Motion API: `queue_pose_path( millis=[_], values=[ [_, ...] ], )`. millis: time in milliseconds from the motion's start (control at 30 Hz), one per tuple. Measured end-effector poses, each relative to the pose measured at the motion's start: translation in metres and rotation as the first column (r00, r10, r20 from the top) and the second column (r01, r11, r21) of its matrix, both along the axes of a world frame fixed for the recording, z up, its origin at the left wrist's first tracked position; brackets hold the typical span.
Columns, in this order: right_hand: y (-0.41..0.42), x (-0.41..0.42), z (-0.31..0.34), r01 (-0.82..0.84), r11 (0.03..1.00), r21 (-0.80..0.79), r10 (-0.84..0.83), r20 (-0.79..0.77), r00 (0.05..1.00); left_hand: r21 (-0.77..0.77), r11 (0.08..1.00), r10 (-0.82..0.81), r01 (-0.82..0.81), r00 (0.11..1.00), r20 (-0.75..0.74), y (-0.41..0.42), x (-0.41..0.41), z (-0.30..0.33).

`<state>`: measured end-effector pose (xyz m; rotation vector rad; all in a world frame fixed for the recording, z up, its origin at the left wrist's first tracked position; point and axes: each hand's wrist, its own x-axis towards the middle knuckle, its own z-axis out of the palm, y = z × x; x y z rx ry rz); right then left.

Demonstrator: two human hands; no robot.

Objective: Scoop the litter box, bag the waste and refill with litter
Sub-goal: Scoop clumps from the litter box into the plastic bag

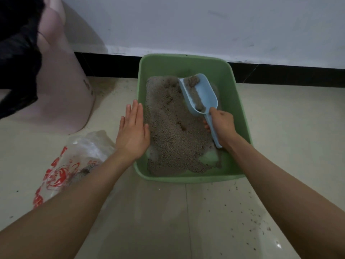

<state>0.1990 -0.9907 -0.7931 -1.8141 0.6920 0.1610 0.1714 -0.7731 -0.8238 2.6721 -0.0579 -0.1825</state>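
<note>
- From my head camera I look down at a green litter box (240,116) that sits on the tiled floor (153,212), its far end close to the black skirting at the foot of the white wall (205,19).
- Grey-brown litter (168,135) covers most of the box bottom; a bare green patch shows near the front right corner.
- My right hand (222,126) is inside the box on its right side, fingers wrapped round the handle of a light blue scoop (200,94).
- The scoop's bowl points away from me toward the far end of the box and carries some litter and clumps, mostly at its far tip and along its left side.
- My left hand (132,133) lies flat with straight fingers, grasping nothing, over the left rim of the box; I cannot tell whether the palm actually presses on the rim.
- On the floor left of the box, partly under my left forearm, lies a clear plastic bag (61,169) with red print and some grey matter inside.
- Further left stands a pale pink bin (65,86) with a black bag (16,53) draped at its top.
- Dark crumbs of litter are scattered over the floor at the lower right.
</note>
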Motion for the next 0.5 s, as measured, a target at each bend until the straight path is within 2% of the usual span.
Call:
queue_pose_path(
  millis=[167, 400, 500],
  values=[
    [0.018, -0.042, 0.021, -0.144, 0.990, -0.003, 0.144, 0.019, 0.989, -0.088, 0.991, -0.101, 0.098, 0.994, -0.036, 0.048, -0.020, 0.007],
    [0.088, -0.092, 0.045, -0.319, 0.937, 0.144, 0.320, 0.012, 0.947, 0.052, 0.996, 0.080, -0.073, 0.988, -0.133, 0.151, -0.070, 0.024],
    [0.112, -0.110, 0.047, -0.441, 0.887, 0.137, 0.449, -0.031, 0.893, 0.091, 0.986, 0.164, -0.143, 0.938, -0.305, 0.183, -0.093, 0.021]
  ],
)
